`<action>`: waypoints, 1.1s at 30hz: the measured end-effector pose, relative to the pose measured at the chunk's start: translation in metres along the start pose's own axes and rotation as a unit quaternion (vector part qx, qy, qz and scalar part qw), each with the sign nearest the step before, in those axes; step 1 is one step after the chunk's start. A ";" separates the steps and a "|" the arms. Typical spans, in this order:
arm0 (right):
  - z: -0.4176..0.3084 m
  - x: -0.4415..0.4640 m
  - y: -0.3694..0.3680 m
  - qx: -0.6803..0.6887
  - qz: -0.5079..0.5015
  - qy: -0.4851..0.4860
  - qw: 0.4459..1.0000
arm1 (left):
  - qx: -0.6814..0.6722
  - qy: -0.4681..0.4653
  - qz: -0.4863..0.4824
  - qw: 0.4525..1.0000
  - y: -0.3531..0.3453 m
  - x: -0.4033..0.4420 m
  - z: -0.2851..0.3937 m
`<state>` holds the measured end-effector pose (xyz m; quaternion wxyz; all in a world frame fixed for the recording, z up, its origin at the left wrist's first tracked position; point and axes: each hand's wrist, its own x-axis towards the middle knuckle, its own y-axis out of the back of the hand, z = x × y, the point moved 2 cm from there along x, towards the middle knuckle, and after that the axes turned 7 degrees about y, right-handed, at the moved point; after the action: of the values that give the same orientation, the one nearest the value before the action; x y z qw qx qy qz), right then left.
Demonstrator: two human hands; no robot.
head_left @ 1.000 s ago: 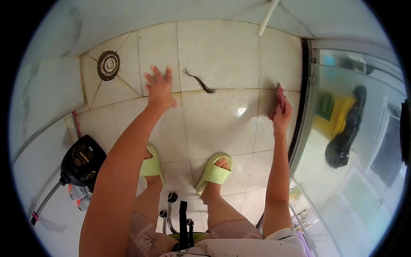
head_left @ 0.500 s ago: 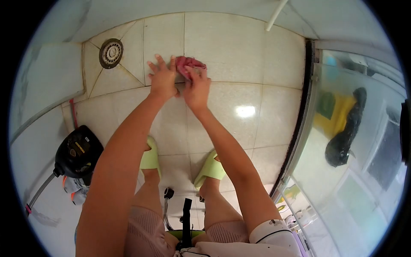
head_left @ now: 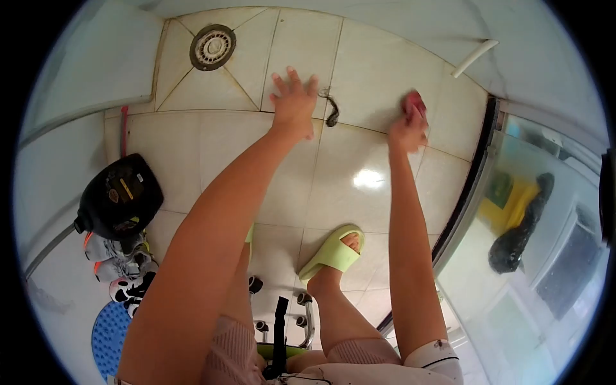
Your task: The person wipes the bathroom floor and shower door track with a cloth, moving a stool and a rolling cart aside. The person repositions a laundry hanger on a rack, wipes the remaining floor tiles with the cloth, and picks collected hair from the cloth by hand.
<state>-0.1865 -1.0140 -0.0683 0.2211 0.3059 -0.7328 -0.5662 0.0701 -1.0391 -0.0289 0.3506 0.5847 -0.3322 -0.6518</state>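
My left hand [head_left: 294, 107] is over the tiled floor [head_left: 378, 83] with its fingers spread and nothing in it. Just right of its fingertips lies a small dark clump of hair [head_left: 332, 113]. Farther right, my right hand [head_left: 409, 128] is closed on a dark red cloth [head_left: 414, 101], low over the floor tiles; the hand is slightly blurred. Whether the cloth touches the floor cannot be made out.
A round floor drain [head_left: 213, 47] is at the upper left. At left are a black container [head_left: 122, 196], shoes [head_left: 119, 260] and a blue mat [head_left: 109, 337]. A white pipe [head_left: 475, 58] and a glass door [head_left: 513, 289] are at right. A green slipper [head_left: 333, 255] is below.
The right hand has moved right with the cloth, away from the left hand, and the hair shows between them. The hair is more bunched than in the earliest frame. The view has shifted and tilted.
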 end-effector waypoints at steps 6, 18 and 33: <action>-0.131 -0.059 -0.040 0.149 -0.060 0.388 0.907 | -0.273 -0.011 0.134 0.953 -0.026 -0.028 -0.037; -0.022 -0.101 0.042 0.243 -0.186 0.508 0.805 | -0.332 -0.028 0.197 0.922 -0.049 -0.133 -0.142; 0.090 -0.105 0.008 0.095 0.073 0.214 0.969 | -0.420 0.048 0.249 0.871 -0.074 -0.158 -0.212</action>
<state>-0.1734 -0.8763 -0.0822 0.3833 0.3849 -0.7396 -0.3973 0.2869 -0.8707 -0.0279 0.7294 0.3105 -0.1447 -0.5921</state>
